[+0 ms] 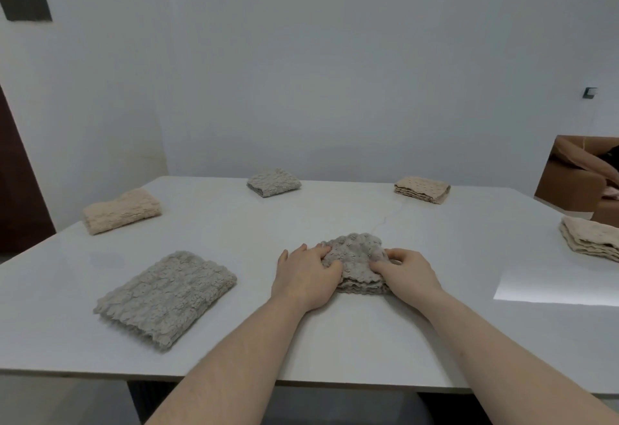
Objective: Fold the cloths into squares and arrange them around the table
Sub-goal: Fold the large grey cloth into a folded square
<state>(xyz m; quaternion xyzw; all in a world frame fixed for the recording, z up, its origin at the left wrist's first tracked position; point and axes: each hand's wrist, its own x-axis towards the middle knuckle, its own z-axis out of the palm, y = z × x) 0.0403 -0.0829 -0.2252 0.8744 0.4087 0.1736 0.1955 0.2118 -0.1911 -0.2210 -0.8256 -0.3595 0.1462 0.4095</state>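
1. Head view is showing a white tabletop [335,330] carrying six cloths, with both hands working on one of them near the front centre.
2. Left hand [306,277] is gripping the left side of the grey cloth [355,262], fingers curled into the pile. Right hand [407,274] is pinching the right side of the same cloth, fingers curled onto its top layer. The two hands are sitting apart, with the cloth bunched between them.
3. Grey cloth is lying in several stacked layers, wavy edges showing along its near side; its top is humped and not yet flat, so the fold is judged as being finished rather than started.
4. Handling judgement: the cloth is looking soft, fluffy and light, with no stiffness of its own. Layers are likely to slide or spring open when released. Taking hold at the two side edges, pinching through all layers, is advised; pressing the top flat should help before letting go.
5. Other cloths are lying folded and well apart: a larger grey cloth [165,299] at front left, a beige cloth [122,210] at far left, a small grey cloth [274,182] at the far edge, a beige stack [422,189] at far right, and another beige stack [591,237] at the right edge.
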